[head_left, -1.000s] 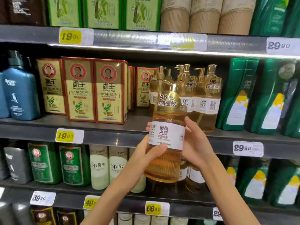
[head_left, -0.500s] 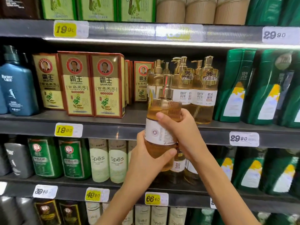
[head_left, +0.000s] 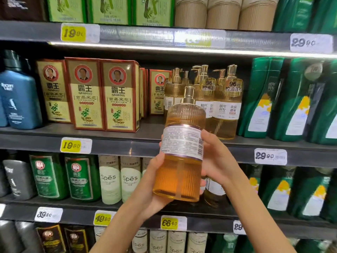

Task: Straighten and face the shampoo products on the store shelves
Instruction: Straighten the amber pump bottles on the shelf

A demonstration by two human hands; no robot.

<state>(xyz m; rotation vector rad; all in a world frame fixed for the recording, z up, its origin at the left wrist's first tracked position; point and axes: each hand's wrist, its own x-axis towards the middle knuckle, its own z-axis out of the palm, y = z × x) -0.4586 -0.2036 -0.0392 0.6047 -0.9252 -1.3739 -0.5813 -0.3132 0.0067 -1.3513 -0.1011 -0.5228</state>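
Bottle is off the shelf, held in the air in front of the middle shelf edge, just below its matching row of bottles. Your left grip is curled round the lower body and base. Your right grip is curled round the right side at label height. Both are closed on it.

Risks from here:
- The back label with the barcode is facing you. Put the bottle down like this and it sits backwards, not faced. It likely needs about half a turn first.
- The ribbed plastic looks slick and the bottle is full, so probably heavy. If you re-grip with both at once while turning, it could slip. Move one grip at a time.
- The pump leans toward the row. Push in too high or tilted and it may clip the front bottles and tip or twist them.
- The boxes stand just left of the free spot. Drift left and you could nudge that row crooked.
- How deep the free spot goes is unclear, since the bottle hides it.
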